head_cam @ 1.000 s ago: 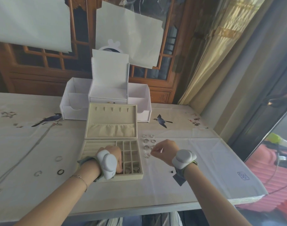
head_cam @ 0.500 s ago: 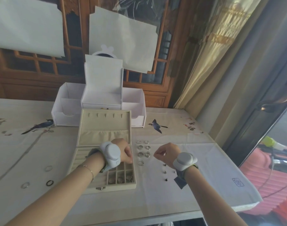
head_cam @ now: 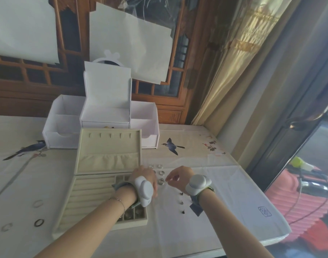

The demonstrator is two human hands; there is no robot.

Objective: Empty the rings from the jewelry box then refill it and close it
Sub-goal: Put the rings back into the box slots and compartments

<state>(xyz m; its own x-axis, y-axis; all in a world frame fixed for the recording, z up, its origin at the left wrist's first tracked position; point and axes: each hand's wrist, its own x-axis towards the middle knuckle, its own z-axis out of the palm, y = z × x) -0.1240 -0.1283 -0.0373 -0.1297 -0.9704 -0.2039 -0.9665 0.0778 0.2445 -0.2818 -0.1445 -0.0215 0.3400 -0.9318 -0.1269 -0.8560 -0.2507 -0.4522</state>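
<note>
Emptying looks underway: at lower centre the left hand (head_cam: 146,175) reaches from the jewelry box (head_cam: 88,198) toward the rings (head_cam: 160,172), grip unclear; the right hand (head_cam: 178,176) hovers, fingers loosely curled, apparently empty. Next comes another ring.

Jewelry box (head_cam: 96,194): beige, velvet-lined, lay open on table, lid upright at rear; ring rolls at left, square compartments at right, near ones holding rings | Rings (head_cam: 160,172): silver, set out in paired rows just right of box | Three more rings (head_cam: 38,222): lay left of box, one dark.
</note>
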